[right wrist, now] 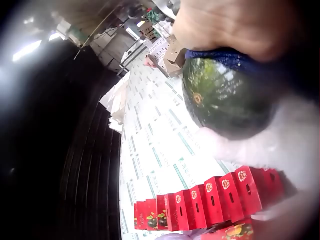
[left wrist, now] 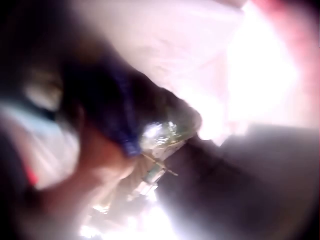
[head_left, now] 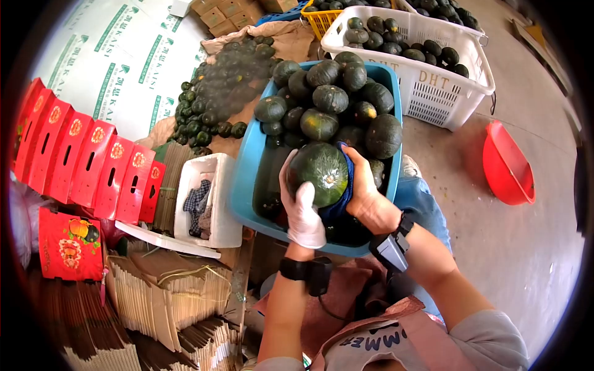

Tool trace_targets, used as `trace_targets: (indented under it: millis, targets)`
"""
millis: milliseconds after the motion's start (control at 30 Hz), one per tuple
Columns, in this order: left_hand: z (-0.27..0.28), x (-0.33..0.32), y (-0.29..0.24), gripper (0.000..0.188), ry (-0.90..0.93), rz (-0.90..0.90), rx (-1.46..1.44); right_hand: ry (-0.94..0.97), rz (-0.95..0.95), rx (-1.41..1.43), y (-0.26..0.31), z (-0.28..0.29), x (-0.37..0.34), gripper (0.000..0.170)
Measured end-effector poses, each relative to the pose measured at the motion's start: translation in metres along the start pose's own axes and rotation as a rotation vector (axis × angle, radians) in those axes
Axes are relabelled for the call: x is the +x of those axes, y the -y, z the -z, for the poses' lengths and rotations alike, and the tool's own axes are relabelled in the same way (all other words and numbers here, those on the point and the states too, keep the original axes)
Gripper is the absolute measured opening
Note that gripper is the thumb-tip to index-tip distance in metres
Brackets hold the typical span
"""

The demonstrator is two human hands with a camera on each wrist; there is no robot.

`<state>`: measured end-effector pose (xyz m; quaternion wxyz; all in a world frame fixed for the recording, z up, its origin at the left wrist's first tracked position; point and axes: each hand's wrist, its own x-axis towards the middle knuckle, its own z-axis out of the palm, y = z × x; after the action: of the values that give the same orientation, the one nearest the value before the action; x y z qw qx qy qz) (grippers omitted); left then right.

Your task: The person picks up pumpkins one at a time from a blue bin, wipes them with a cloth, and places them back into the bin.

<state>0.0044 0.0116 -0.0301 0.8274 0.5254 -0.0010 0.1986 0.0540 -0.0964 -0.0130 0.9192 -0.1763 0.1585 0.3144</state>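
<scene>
I am holding a dark green squash (head_left: pixel 318 175) over the near end of the blue tub (head_left: pixel 240 179). My left hand (head_left: pixel 303 213), in a white glove, is gripping its left side, the thumb lying across the front. My right hand (head_left: pixel 366 191) is clasping its other side, pressing a dark blue cloth (head_left: pixel 337 208) against the skin. Glare is showing on the squash, and more squashes (head_left: pixel 330 99) are filling much of the tub.

Beyond the tub, to its right, a white crate (head_left: pixel 433 102) of squashes is showing "DHT" in brownish letters. A yellow crate (head_left: pixel 322 23) is standing beyond the tub's far end. Left of the tub, a heap of squashes (head_left: pixel 229 80) is lying on brown cloth, and farther left a white sheet (head_left: pixel 133 62) is repeating "KAISI" beside green Chinese characters. Nearer, a foam box (head_left: pixel 224 198) is sitting just left of the tub, holding a checked cloth (head_left: pixel 197 201). Past it, red boxes (head_left: pixel 93 154) are standing in a row, bearing round gold emblems; their small print is staying unreadable. Well right of the tub, a red basin (head_left: pixel 507 167) is resting on the floor. My shirt (head_left: pixel 383 343) is showing the letters "MMER", partly hidden.
</scene>
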Motion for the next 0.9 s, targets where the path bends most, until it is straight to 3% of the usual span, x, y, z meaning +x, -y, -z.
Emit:
trace_targets:
  millis: [33, 100, 200, 233, 300, 333, 367, 400, 433, 500, 567, 633, 667, 733, 767, 833, 867, 900]
  targets:
    - [-0.008, -0.005, 0.006, 0.068, -0.029, -0.114, 0.064, 0.081, 0.063, 0.087, -0.007, 0.002, -0.001, 0.041]
    - [-0.017, -0.008, 0.024, 0.084, -0.030, -0.225, 0.158, 0.015, 0.231, 0.188, -0.022, -0.003, -0.007, 0.046]
    - [-0.016, -0.011, 0.032, 0.093, 0.001, -0.253, 0.130, -0.007, 0.346, 0.058, -0.027, 0.006, 0.002, 0.044]
    - [-0.016, -0.015, 0.030, 0.089, -0.027, -0.199, 0.079, -0.022, 0.369, -0.016, -0.028, 0.011, 0.005, 0.044]
    - [-0.012, -0.007, 0.008, 0.081, 0.029, -0.053, 0.239, 0.074, 0.345, -0.082, -0.018, 0.009, 0.004, 0.038]
    - [-0.004, -0.001, 0.002, 0.069, 0.052, 0.020, 0.195, 0.067, 0.365, -0.179, -0.012, 0.006, -0.001, 0.037]
    - [-0.003, 0.002, -0.008, 0.069, 0.057, 0.016, 0.198, 0.059, 0.383, -0.278, -0.009, 0.004, -0.003, 0.037]
    - [-0.006, 0.003, -0.021, 0.060, 0.047, 0.133, 0.011, 0.027, 0.472, -0.439, -0.013, 0.008, 0.002, 0.037]
    - [-0.006, 0.003, -0.029, 0.052, 0.034, 0.250, -0.176, 0.030, 0.471, -0.436, -0.015, 0.012, 0.007, 0.037]
    - [0.009, 0.002, -0.018, 0.050, 0.020, 0.289, -0.098, 0.069, 0.266, -0.154, -0.013, 0.012, 0.010, 0.038]
    - [0.014, -0.002, -0.013, 0.052, -0.006, 0.294, -0.162, 0.004, 0.217, -0.148, -0.011, 0.014, 0.010, 0.037]
    - [0.010, -0.004, -0.017, 0.056, 0.019, 0.208, -0.163, -0.108, 0.235, -0.426, -0.006, 0.022, 0.019, 0.044]
    - [0.009, -0.007, -0.018, 0.061, -0.013, 0.166, -0.090, -0.102, 0.235, -0.424, -0.007, 0.024, 0.020, 0.044]
    - [0.003, -0.009, -0.019, 0.071, 0.021, -0.078, 0.184, -0.225, 0.612, -1.020, -0.016, 0.030, 0.020, 0.046]
    - [-0.004, -0.012, -0.015, 0.074, 0.006, -0.217, 0.305, -0.181, 0.856, -1.179, -0.027, 0.037, 0.026, 0.051]
    - [-0.008, -0.015, -0.016, 0.082, 0.001, -0.227, 0.319, -0.096, 0.888, -1.368, -0.028, 0.020, -0.002, 0.050]
    - [-0.013, -0.017, -0.022, 0.079, -0.022, -0.168, 0.208, -0.073, 0.778, -1.307, -0.029, 0.015, -0.003, 0.054]
    - [-0.016, -0.018, -0.024, 0.079, -0.045, -0.109, 0.094, -0.029, 0.594, -1.409, -0.025, 0.010, -0.015, 0.045]
